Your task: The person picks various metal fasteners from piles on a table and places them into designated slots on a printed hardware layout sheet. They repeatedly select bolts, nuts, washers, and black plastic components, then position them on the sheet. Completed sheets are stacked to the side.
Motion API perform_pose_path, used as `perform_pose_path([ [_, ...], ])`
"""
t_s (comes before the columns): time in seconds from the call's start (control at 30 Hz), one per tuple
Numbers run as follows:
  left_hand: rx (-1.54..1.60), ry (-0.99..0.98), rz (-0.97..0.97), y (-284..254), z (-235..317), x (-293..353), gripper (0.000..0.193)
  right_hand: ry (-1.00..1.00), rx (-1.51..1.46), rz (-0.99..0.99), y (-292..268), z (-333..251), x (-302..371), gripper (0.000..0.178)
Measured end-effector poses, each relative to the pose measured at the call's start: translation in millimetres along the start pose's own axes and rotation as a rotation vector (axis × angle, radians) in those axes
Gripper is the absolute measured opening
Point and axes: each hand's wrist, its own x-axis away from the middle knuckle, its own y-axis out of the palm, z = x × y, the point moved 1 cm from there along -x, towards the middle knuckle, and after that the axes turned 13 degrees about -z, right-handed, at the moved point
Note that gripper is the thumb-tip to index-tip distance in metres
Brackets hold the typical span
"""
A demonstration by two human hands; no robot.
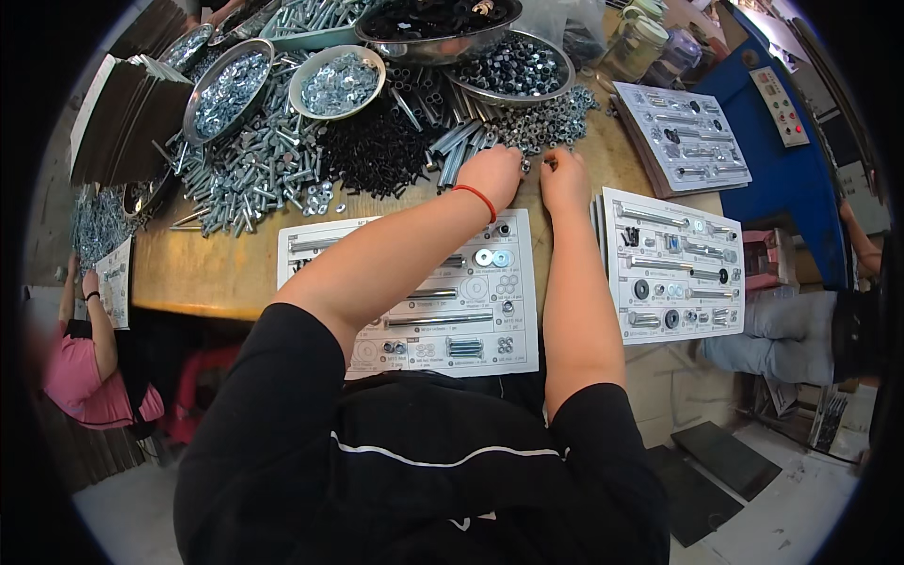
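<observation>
Both arms reach forward over a wooden table to a pile of small silver nuts (539,128). My left hand (492,177), with a red cord at the wrist, has its fingers closed at the pile's near edge; a metal nut (525,165) shows at the fingertips. Close beside it, my right hand (567,183) is curled with thumb and fingers together; what they hold, if anything, is hidden. Beneath my forearms lies a white printed card (524,292) with bolts, washers and nuts laid on its pictures. My left forearm covers part of it.
Loose bolts (240,184), black screws (377,155) and metal tubes (457,146) are heaped across the back. Behind stand a white bowl of washers (298,94) and a steel bowl of dark nuts (565,71). Filled cards (678,264) are stacked at right. A co-worker (89,377) is at far left.
</observation>
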Motion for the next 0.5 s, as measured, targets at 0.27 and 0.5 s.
perform_pose_path([
  [0.27,-0.072,0.072,0.024,9,-3,-14,0.020,-0.026,-0.001,-0.005,-6,0,35,0.017],
  [0.5,-0.141,0.129,-0.036,7,7,-19,0.022,-0.018,0.051,-0.015,-7,5,56,0.017],
])
